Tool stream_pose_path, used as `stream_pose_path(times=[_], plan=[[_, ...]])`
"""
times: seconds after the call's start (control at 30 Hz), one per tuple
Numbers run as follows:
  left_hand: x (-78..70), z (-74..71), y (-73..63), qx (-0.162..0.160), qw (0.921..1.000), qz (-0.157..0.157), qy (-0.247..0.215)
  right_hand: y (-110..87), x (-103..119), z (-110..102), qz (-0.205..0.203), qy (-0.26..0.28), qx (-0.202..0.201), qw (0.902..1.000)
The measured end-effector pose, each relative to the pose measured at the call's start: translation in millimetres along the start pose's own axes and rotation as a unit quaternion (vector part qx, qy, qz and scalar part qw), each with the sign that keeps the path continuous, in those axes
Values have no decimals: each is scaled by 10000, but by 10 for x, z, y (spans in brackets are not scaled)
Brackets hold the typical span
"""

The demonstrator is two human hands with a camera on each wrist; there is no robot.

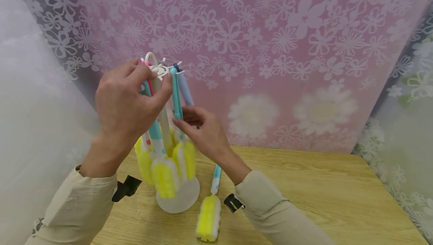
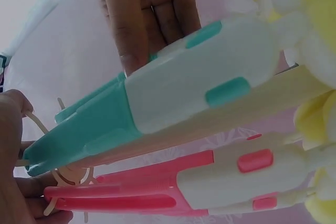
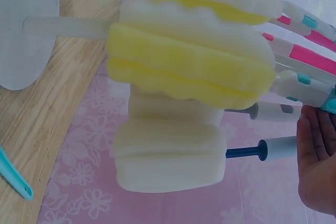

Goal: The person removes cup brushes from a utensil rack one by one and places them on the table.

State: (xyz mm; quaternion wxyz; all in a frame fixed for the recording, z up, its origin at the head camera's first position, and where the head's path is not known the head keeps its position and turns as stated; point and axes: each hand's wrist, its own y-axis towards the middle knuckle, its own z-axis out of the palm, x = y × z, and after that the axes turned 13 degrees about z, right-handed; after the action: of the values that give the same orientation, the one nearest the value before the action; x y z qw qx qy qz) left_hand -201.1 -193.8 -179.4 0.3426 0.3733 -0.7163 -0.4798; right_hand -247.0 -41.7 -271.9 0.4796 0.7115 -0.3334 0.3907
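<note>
A white stand with a round base, a central pole and a hooked top has several bottle brushes hanging around it, their yellow-and-white sponge heads downward. My left hand holds the hooked top between thumb and fingers. Lower down, my right hand pinches the handle of a teal bottle brush on the stand's right side; its upper end is at a hook. Nearer my left hand hang another teal brush and pink-handled brushes. A blue-handled brush hangs behind the pinched one.
One more teal brush lies on the wooden table, right of the base, sponge end toward me. A pink flowered curtain hangs behind the table. Black straps stick out at my cuffs.
</note>
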Motion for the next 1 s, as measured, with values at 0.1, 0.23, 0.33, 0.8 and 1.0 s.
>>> stream_pose_path(times=[0.1, 0.23, 0.33, 0.8, 1.0], plan=[[-18, 11, 16, 4, 9999, 110, 117, -39, 15, -59, -71, 95, -120, 9999], [-14, 11, 23, -11, 9987, 380, 335, -93, 52, -171, -210, 342, -274, 9988], [-4, 7, 17, -14, 9977, 511, 440, -134, 94, -270, -303, 493, -363, 9977], [-38, 32, -29, -317, 9989, 166, 319, -319, -8, -865, 29, 130, -1327, 9911], [-56, 49, -7, -381, 9984, 211, 350, -434, -292, -1079, 1067, 41, -1453, 9836]])
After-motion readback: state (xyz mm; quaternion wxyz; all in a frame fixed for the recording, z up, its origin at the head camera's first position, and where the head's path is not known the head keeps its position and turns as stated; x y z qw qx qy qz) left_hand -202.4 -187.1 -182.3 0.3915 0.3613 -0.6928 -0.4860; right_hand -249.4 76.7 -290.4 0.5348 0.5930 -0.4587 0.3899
